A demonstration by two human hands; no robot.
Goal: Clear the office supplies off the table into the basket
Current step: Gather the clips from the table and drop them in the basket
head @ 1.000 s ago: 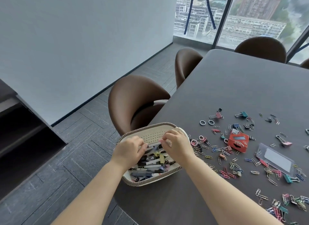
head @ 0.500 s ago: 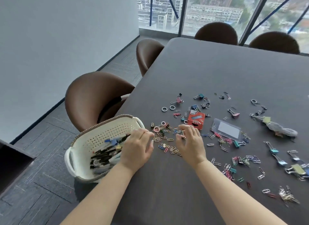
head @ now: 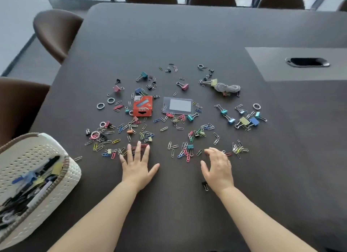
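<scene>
My two hands reach the near edge of a scatter of office supplies on a dark desk (head: 187, 36), with the basket (head: 72, 176) off to my left.

My left hand (head: 138, 166) lies flat, fingers straight and spread, tips touching the nearest paper clips (head: 174, 146). My right hand (head: 217, 168), well apart from it, arches over more clips, and I cannot tell whether it pinches any. The clips look light, stiff and slippery, probably best raked into a heap and scooped. The binder clips (head: 246, 121) offer wire handles, the red box (head: 142, 106) its sides. The basket, part full, stands at the desk's near left corner. A second ago both hands were inside it; now they are out on the scatter.
</scene>
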